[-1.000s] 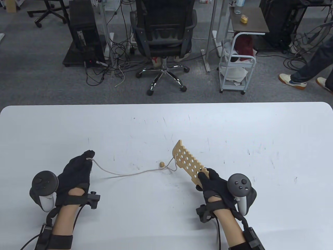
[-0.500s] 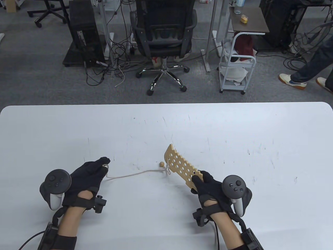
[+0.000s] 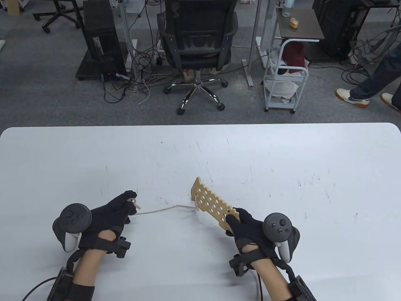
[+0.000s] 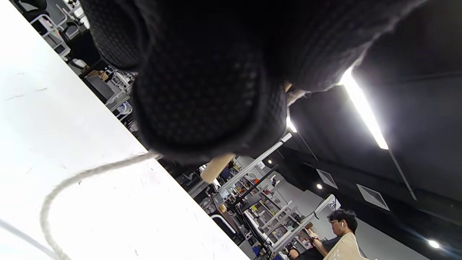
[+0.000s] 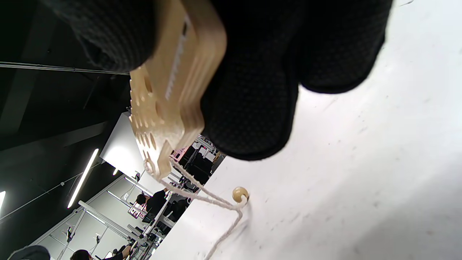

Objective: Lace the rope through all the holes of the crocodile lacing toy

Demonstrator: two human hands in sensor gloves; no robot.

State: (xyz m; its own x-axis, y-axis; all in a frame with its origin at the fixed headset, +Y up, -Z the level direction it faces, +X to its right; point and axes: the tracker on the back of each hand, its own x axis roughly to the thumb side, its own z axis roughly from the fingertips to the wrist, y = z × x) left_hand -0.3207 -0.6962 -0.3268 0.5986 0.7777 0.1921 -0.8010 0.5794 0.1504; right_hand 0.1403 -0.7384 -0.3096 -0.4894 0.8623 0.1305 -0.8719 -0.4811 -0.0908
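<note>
White worktop [image 3: 282, 150] carries your work; your right hand [image 3: 250, 227] grips the crocodile lacing toy [image 3: 211, 202] by its near end, far end tilted toward centre; your left hand [image 3: 108, 213] has its fingers [image 3: 127, 197] pinching the rope's [image 3: 163, 209] wooden tip [image 3: 137, 205]; rope runs slack to the toy's far end; a bead [image 5: 240, 194] lies beneath it.

Office floor beyond a white tabletop [image 3: 282, 150], scuffed w/ dark marks.
Grey carpet [image 3: 37, 94]; black mesh swivel chair [image 3: 197, 37] opposite the far edge, PC tower [image 3: 100, 40] & tangled cables [image 3: 141, 72] at left, white wire cart [image 3: 285, 78] at right. Ceiling strip lights [image 4: 364, 108] lit.
</note>
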